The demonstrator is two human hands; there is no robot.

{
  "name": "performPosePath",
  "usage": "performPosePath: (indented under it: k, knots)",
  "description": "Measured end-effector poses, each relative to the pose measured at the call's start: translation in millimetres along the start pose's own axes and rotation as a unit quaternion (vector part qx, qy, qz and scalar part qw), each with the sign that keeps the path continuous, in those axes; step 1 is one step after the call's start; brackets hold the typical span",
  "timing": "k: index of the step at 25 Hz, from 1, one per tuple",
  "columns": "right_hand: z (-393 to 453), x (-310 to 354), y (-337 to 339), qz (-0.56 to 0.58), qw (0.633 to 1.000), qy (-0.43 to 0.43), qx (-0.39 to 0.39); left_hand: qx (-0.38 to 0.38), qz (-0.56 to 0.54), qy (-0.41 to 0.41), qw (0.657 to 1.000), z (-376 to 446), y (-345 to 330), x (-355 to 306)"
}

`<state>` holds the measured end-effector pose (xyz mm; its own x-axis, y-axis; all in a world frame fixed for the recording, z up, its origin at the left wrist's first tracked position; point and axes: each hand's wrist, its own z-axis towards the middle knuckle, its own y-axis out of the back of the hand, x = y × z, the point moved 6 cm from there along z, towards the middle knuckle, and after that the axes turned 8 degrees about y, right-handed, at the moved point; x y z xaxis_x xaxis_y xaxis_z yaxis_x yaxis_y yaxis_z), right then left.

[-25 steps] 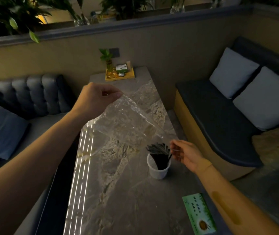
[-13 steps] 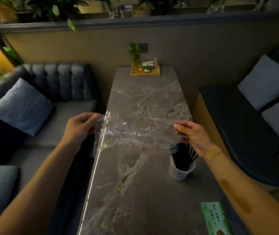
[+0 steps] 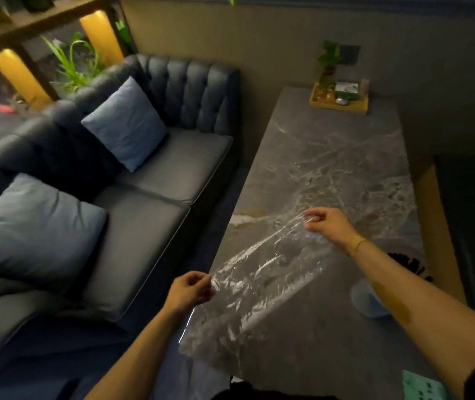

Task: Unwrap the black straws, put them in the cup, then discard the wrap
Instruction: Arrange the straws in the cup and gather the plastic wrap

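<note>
A clear, crinkled plastic wrap [image 3: 262,281] is stretched between both hands above the left side of the marble table [image 3: 331,157]. My left hand [image 3: 191,290] pinches its near corner at the table's left edge. My right hand [image 3: 328,223] pinches its far corner over the tabletop. The white cup [image 3: 367,301] stands at the right, mostly hidden behind my right forearm. The black straws [image 3: 406,262] stick out of it just past the arm.
A dark tufted sofa [image 3: 155,192] with two blue cushions runs along the table's left side. A yellow tray [image 3: 340,96] with a small plant sits at the table's far end. A green card [image 3: 424,385] lies at the near right corner.
The view has swung left toward the sofa. Both hands still hold the wrap, which now hangs lower and nearer the table's left edge. The right hand has moved away from the cup.
</note>
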<state>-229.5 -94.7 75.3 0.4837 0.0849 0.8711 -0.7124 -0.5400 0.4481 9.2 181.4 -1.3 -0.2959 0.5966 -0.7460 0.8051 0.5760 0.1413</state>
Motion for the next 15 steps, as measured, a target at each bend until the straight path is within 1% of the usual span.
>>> performPosePath:
  k: [4, 7, 10, 12, 15]
  knots:
    - [13, -13, -46, -0.112, 0.993, 0.005, 0.034, 0.000, 0.034, 0.068, 0.997, 7, 7, 60]
    - [14, -31, -75, -0.213, 0.976, -0.002, 0.051, -0.010, 0.085, 0.101, 0.991, 13, 11, 95]
    - [15, -48, -95, -0.267, 0.962, -0.009, 0.057, -0.021, 0.143, 0.111, 0.983, 18, 15, 118]
    - [17, -57, -107, -0.290, 0.954, 0.010, 0.071, -0.032, 0.177, 0.110, 0.978, 23, 17, 126]
    - [4, -73, -119, -0.363, 0.926, 0.025, 0.104, -0.030, 0.194, 0.108, 0.975, 26, 17, 129]
